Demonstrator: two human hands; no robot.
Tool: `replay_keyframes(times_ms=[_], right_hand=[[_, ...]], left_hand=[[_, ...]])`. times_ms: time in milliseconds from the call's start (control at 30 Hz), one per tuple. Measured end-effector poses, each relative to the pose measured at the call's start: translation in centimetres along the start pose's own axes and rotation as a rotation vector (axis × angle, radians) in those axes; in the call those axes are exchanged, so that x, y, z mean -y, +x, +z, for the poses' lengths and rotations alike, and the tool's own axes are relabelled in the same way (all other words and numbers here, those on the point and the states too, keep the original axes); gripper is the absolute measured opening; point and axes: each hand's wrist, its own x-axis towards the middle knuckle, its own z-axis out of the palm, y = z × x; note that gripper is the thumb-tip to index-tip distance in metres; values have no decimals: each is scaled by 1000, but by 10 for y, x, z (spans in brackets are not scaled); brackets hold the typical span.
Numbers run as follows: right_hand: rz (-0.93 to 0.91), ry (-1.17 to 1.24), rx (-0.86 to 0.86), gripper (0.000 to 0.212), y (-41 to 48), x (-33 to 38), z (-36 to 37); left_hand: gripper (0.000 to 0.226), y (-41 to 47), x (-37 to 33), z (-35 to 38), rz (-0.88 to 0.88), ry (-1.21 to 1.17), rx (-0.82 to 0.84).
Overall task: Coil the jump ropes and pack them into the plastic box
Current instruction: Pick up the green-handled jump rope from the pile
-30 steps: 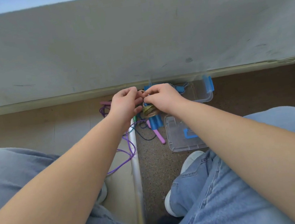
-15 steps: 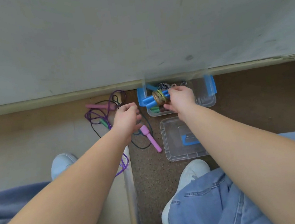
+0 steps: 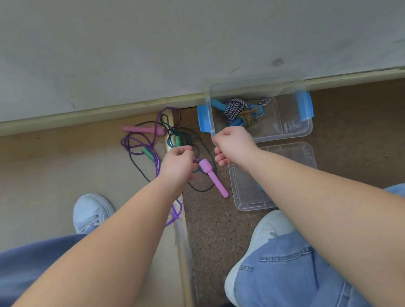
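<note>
The clear plastic box [image 3: 294,130] with blue latches stands on the floor against the wall. In it lies a coiled jump rope [image 3: 238,113] with blue handles and a black-and-white cord. My right hand [image 3: 234,146] hovers at the box's near left corner, fingers loosely curled, nothing seen in it. My left hand [image 3: 178,165] pinches the purple jump rope [image 3: 139,138] just above its near pink handle [image 3: 212,178]. The other pink handle [image 3: 141,130] lies further back. A dark rope with green handles [image 3: 148,153] is tangled with the purple one.
The box's clear lid [image 3: 248,193] lies on the brown floor just in front of the box. A metal strip [image 3: 181,234] divides the tan floor from the brown floor. My two shoes [image 3: 91,212] and denim-clad knees frame the near floor. A grey wall rises behind.
The right hand let the coiled blue-handled rope go into the box and drew back toward me. The left hand moved to the purple rope by its pink handle.
</note>
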Motion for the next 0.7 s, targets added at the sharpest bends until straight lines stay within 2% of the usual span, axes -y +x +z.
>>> replay_keyframes(times_ms=[167, 233, 333, 400, 500, 600, 700], right_hand=[[104, 38, 187, 13, 6, -4, 48], [79, -99, 221, 16, 15, -12, 65], [-33, -542, 135, 27, 25, -21, 76], [-21, -664, 100, 31, 30, -29, 78], [11, -767, 110, 39, 41, -45, 82], [-11, -786, 77, 42, 53, -60, 86], [-136, -773, -23, 36, 62, -64, 93]], left_hand=[[23, 14, 22, -20, -59, -7, -37], [22, 22, 32, -29, -79, 0, -45], [26, 41, 47, -42, -105, 24, -90], [28, 54, 56, -49, -101, 35, -144], [26, 73, 64, -58, -80, 96, -216], [30, 88, 66, -66, -69, 218, -216], [40, 109, 69, -69, -79, 229, -235]])
